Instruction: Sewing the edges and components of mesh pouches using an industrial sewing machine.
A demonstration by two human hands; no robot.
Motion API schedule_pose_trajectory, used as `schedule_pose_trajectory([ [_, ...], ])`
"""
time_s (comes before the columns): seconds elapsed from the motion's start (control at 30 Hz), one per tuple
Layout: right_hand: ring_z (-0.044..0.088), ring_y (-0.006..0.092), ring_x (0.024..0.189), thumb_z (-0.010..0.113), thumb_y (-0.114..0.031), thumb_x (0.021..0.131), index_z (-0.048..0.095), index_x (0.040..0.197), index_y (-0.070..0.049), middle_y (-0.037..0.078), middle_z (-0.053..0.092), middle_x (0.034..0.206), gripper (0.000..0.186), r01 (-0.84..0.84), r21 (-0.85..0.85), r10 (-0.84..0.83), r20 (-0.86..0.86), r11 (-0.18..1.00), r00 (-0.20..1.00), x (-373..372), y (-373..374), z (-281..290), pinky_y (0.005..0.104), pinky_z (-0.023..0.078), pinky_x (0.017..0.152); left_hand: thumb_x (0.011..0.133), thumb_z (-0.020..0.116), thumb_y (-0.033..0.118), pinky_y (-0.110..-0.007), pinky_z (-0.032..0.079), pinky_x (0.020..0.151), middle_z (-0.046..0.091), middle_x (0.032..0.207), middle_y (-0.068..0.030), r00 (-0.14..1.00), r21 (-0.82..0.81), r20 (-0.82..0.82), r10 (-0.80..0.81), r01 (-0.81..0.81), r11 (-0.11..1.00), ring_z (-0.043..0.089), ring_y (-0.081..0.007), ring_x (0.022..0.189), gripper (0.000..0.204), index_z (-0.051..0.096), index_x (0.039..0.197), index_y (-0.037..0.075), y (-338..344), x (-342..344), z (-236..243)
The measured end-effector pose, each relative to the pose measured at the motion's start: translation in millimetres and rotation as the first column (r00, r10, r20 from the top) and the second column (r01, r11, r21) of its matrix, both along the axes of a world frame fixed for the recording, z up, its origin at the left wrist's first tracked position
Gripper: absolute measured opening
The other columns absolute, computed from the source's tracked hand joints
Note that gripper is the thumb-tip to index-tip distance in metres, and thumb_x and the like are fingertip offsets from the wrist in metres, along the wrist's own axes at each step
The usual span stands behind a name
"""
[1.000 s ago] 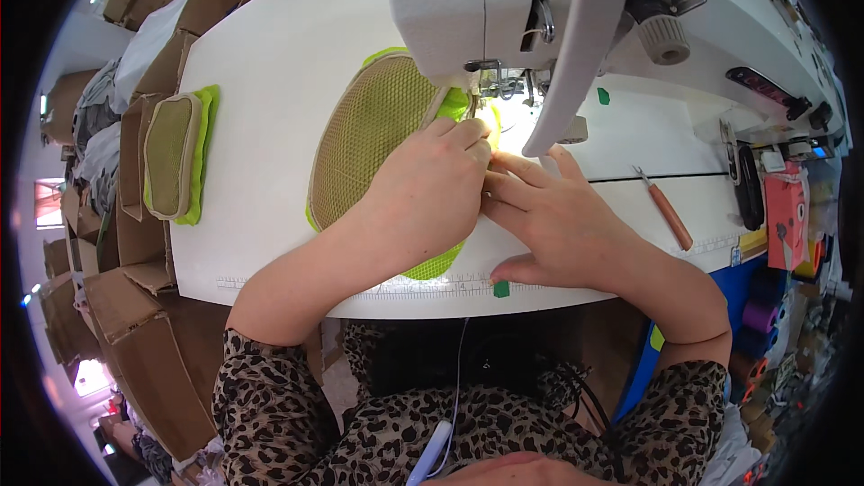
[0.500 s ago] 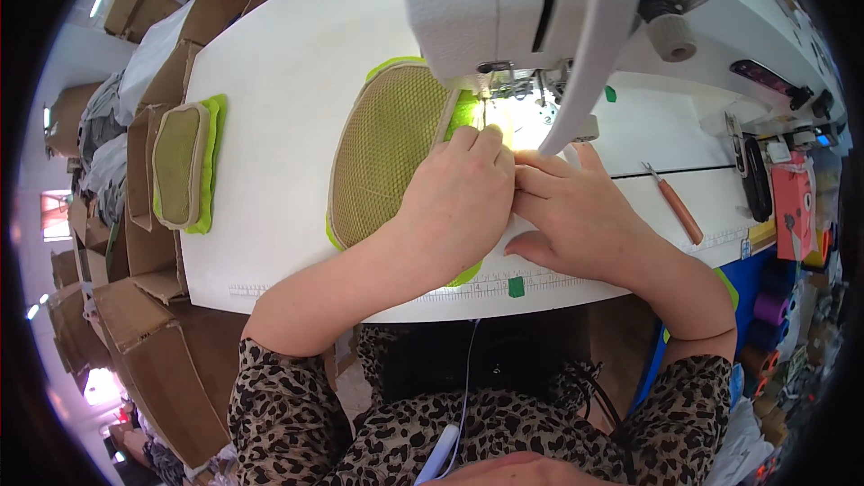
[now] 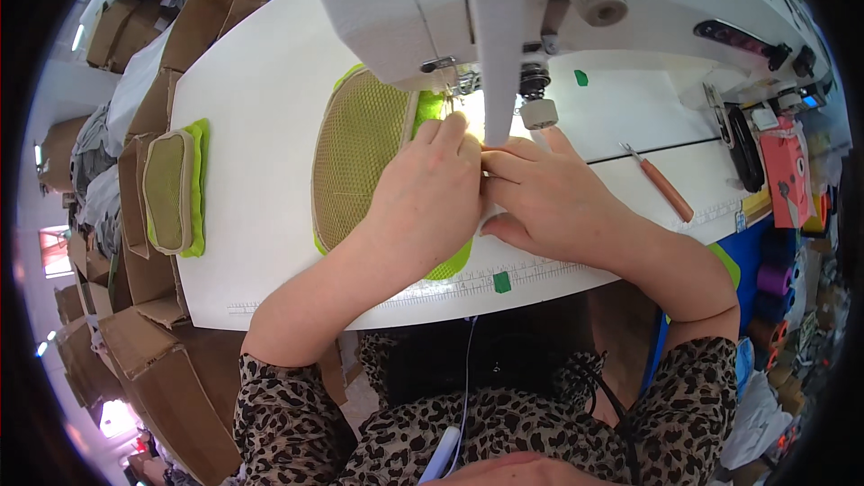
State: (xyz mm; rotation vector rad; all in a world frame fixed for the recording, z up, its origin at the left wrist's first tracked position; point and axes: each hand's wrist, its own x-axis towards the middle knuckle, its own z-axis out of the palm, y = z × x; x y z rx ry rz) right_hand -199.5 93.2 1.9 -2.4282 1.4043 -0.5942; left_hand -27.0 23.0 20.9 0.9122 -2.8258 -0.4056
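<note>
Left fingers (image 3: pixel 459 124): bent and bunched just below the needle area of the sewing machine (image 3: pixel 387 18); whether they pinch the cloth cannot be told, because the tips and thumb are partly hidden.
Right fingers (image 3: pixel 515 162): loosely spread, with the thumb set apart; their tips meet the side of the left hand (image 3: pixel 427 189), and what lies under them is hidden.
Right hand (image 3: pixel 558 202): palm down over the table (image 3: pixel 243 171), to the right of the left hand.
Mesh piece (image 3: pixel 360 153): olive mesh with a beige border and lime green cloth, flat on the table, mostly to the left of the left fingers; the left hand and forearm cover part of it.
Lime cloth: shows just above the left fingers, close to the needle area, and again below the left wrist.
Machine light: a bright white glow just right of the left fingertips.
Far left: a smaller mesh piece (image 3: pixel 166 189) near the table edge, beside cardboard boxes (image 3: pixel 162 360).
Right side: a brown-handled tool (image 3: pixel 666 189), well apart from the fingers; beyond it, a pink box (image 3: pixel 785 175).
Front edge: a ruler strip (image 3: pixel 540 270) with green tape (image 3: pixel 502 283) on it.
</note>
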Motion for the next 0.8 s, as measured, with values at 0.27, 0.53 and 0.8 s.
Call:
schedule_pose_trajectory([
  [0.27,0.061,0.0172,0.091,0.063,-0.013,0.075,0.064,0.079,-0.010,0.001,0.061,0.083,0.006,-0.104,-0.486,0.096,-0.040,0.868,0.995,21.4,-2.1,-33.7,0.0368,0.047,0.096,0.079,0.054,-0.004,-0.042,0.052,0.093,0.064,0.122,-0.0160,0.996,-0.026,0.093,0.002,0.001,1.000,0.062,-0.0339,0.111,0.042,0.064,0.120,-0.004,-12.8,8.4,5.5],
  [0.53,0.063,0.0171,0.085,0.063,-0.012,0.077,0.064,0.080,-0.010,0.001,0.061,0.081,0.004,-0.178,-0.373,0.152,-0.099,0.911,0.983,3.0,-7.1,-19.6,0.0347,0.048,0.091,0.077,0.054,-0.006,-0.041,0.050,0.097,0.067,0.120,-0.0151,0.993,-0.042,0.111,0.032,-0.028,0.999,0.062,-0.0328,0.111,0.040,0.069,0.114,-0.002,-20.9,11.5,23.7],
  [0.8,0.061,0.0174,0.085,0.064,-0.009,0.073,0.064,0.081,-0.009,0.002,0.060,0.083,0.008,-0.217,-0.218,0.208,-0.062,0.952,0.976,-6.1,-9.9,-10.6,0.0328,0.049,0.087,0.078,0.061,0.000,-0.040,0.053,0.089,0.066,0.117,-0.0120,0.987,-0.073,0.158,-0.008,0.020,0.997,0.062,-0.0304,0.106,0.031,0.069,0.108,-0.002,-4.0,2.4,6.3],
])
